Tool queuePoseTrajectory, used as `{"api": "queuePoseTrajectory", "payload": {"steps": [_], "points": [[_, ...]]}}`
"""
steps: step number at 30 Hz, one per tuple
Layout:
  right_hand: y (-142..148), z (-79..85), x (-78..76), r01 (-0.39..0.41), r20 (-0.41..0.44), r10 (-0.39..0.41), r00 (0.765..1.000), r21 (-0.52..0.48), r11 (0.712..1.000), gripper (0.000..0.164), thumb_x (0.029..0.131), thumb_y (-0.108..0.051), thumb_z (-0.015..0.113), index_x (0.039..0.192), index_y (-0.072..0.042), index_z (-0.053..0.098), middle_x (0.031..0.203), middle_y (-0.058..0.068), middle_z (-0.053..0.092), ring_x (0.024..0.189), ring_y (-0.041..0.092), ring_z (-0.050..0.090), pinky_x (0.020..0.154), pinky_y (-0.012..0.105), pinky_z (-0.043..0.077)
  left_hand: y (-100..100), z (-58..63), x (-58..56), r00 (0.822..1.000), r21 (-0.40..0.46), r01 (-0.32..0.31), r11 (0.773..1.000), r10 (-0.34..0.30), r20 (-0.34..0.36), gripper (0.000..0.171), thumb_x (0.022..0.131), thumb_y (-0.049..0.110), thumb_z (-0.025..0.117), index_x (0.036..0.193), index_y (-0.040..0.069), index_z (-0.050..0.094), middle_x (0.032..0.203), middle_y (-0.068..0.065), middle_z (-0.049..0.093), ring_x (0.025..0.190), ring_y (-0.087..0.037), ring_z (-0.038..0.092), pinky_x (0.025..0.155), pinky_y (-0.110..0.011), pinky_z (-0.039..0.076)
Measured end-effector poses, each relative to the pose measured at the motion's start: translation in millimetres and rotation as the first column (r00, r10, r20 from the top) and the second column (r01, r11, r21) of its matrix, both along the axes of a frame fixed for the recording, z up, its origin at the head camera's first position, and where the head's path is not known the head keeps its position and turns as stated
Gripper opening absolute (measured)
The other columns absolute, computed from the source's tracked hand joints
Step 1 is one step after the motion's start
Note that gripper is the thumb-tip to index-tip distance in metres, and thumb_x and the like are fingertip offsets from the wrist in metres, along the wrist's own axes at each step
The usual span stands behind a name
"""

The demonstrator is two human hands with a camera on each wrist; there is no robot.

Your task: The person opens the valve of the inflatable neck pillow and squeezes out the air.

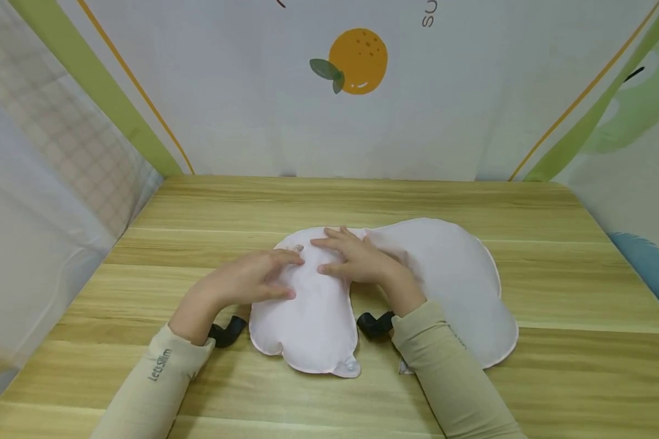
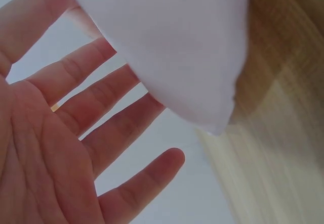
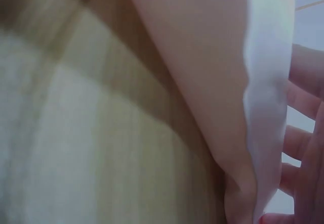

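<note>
We find the U-shaped pillow (image 1: 434,256) on the table (image 1: 571,274), its gap toward us. The left hand (image 1: 247,280) is at its left lobe's (image 1: 313,323) outer side, the right hand (image 1: 359,259) at that lobe's inner side. Behind the table is the backdrop (image 1: 241,91).

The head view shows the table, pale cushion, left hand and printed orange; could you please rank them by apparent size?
1. Table
2. Pale cushion
3. Left hand and printed orange: too alike to rank
</note>
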State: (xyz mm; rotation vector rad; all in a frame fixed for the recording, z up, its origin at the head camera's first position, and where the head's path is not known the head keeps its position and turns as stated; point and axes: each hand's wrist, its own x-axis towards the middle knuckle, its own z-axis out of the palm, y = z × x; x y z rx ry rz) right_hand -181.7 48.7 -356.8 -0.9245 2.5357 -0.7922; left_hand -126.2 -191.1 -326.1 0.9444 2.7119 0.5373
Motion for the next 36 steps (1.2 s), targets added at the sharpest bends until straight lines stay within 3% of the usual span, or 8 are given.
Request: {"api": "queuePoseTrajectory", "payload": {"steps": [36], "points": [[-1.9, -2.7, 1.8, -0.015, 0.024, 0.013, 1.0, 0.107, 0.994, 0.059, 0.09, -0.05, 0.05, 0.143, -0.031, 0.034, 0.155, 0.003, 0.014, 0.143, 0.032, 0.003, 0.109, 0.063, -0.004, 2.1, -4.5, 0.5, 0.999, 0.003, 0.002, 1.0, -0.002, 0.054, 0.052, 0.083, 0.029, 0.068, 0.127, 0.006, 0.053, 0.139, -0.012, 0.046, 0.126, -0.026, 0.045, 0.104, -0.043, 0.037]]}}
